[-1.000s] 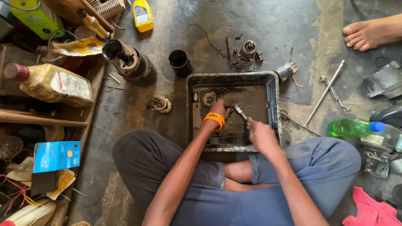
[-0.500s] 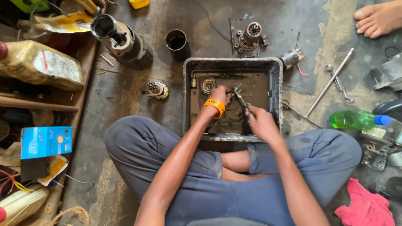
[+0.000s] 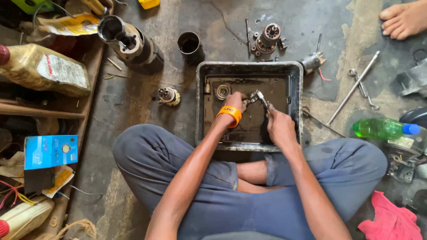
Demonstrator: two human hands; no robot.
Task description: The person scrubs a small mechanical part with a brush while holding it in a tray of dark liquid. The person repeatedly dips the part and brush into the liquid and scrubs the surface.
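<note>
Person: sits cross-legged on the workshop floor in blue-grey trousers (image 3: 191, 186), both forearms reaching forward into the tray.
Tray: a grimy black rectangular tray (image 3: 295, 84) sits on the floor right in front of the knees, with dark oily liquid in the bottom.
Motor housing: a dark cylindrical motor housing (image 3: 129, 42) lies tilted on the floor, up left of the tray and well apart from it.
Green bottle: a green plastic bottle (image 3: 382, 128) with a blue cap lies on its side, right of the tray.
Long rod: a long metal rod (image 3: 353, 88) lies slantwise between tray and bottle.
Cup: a small black cup (image 3: 190, 44) stands just beyond the tray's far left corner.
Left hand: the left hand (image 3: 235, 102), an orange wristband (image 3: 229, 114) on its wrist, is closed around the near end of the small metal part, low over the liquid.
Right hand: the right hand (image 3: 280, 126) is closed, fingers pinching the other end of the same piece.
Small metal part: a small silvery metal part (image 3: 258, 96) is held between both hands over the middle of the tray; what exactly it is, I cannot tell.
Ring: a round metal ring (image 3: 222, 91) lies in the tray just left of the left hand.
</note>
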